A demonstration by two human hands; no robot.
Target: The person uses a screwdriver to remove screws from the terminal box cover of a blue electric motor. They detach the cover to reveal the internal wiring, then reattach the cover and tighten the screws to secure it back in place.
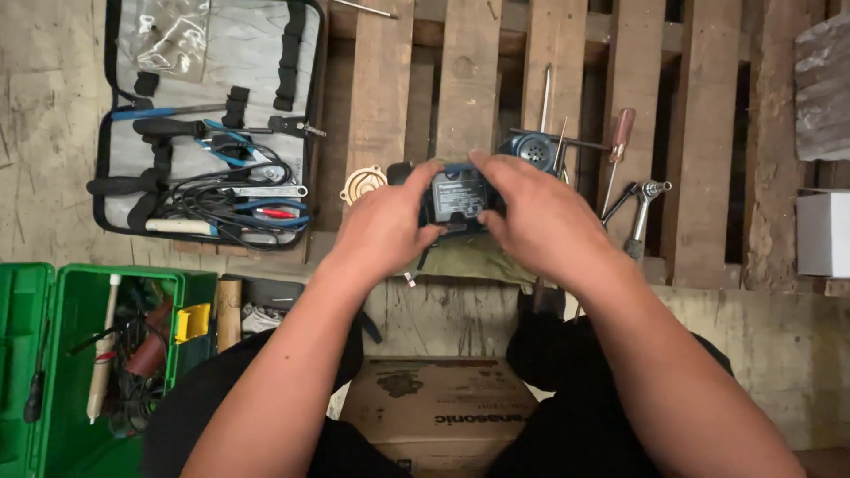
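Note:
Both my hands hold a small dark blue box-shaped device (456, 199) with a grey label on its top face, over an olive cloth (469, 258) on a wooden pallet. My left hand (382, 226) grips its left end, thumb on the near edge. My right hand (531, 217) wraps its right end, fingers over the far edge. Just behind my right hand lies a round blue part (535, 150) with small holes. A brass-coloured round plate (362, 183) lies left of the device.
An open grey tool case (208, 124) with pliers, cables and screwdrivers lies at the left. A green toolbox (84, 354) stands open at the lower left. A wooden-handled screwdriver (617, 150) and a ratchet wrench (644, 212) lie right of my hands. A cardboard box (438, 412) sits between my knees.

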